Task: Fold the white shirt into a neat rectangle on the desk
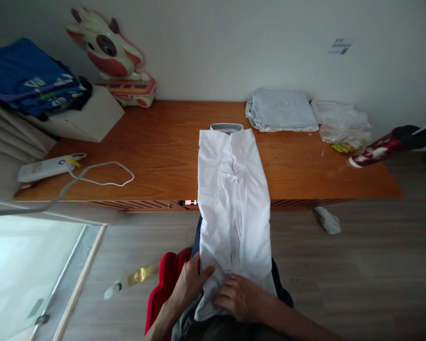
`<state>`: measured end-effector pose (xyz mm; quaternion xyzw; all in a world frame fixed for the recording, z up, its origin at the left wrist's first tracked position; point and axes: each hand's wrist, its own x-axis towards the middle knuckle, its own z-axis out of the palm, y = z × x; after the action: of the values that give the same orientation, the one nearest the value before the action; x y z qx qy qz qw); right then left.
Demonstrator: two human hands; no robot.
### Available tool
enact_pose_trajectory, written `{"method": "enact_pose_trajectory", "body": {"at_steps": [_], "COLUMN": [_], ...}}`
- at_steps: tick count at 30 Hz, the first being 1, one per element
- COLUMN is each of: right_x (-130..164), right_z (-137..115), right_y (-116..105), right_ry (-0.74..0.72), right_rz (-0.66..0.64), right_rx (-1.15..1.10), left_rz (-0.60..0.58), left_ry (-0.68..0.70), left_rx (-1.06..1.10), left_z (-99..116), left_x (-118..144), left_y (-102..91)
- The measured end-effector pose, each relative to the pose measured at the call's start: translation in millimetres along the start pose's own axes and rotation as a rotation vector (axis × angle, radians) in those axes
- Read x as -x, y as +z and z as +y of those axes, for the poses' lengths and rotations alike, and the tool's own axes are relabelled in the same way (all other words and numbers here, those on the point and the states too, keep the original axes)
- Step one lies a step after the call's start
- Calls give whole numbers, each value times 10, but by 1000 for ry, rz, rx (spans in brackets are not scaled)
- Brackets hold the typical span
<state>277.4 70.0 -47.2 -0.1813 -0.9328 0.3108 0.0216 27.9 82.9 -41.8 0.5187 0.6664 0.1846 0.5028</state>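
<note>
A white shirt [233, 199] lies folded into a long strip, its grey-lined collar at the far end on the wooden table [163, 147] and its lower end hanging over the front edge onto my lap. My left hand [189, 280] grips the lower left corner of the shirt. My right hand [242, 297] pinches the hem at the lower middle. Both hands rest close together at the bottom of the strip.
A folded pale-blue garment [283, 110] and a crumpled plastic bag [341, 122] lie at the back right. A white power strip with cable [44, 168], a white box [88, 117], blue clothes [28, 78] and a cow figure [113, 54] are left. A red object [159, 289] sits by my knee.
</note>
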Motion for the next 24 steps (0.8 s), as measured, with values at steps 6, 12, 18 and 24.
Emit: {"method": "enact_pose_trajectory", "body": {"at_steps": [6,12,18,24], "right_x": [-30,584,1471,1278], "right_z": [24,105,833,1022], "right_y": [-52,-122,87,-26], "right_ry": [-72,148,322,94], "right_rz": [-54,512,645,381], "right_rx": [-451,-366,375,503], "left_rz": [46,110,279,-128], "left_ry": [-4,64,845,1138], "left_rx": [109,-71,-723,-974], "left_z": [-139,-601,-792,-270], "left_x": [138,415,90,-511], "left_y": [110,133,-210,-352]}}
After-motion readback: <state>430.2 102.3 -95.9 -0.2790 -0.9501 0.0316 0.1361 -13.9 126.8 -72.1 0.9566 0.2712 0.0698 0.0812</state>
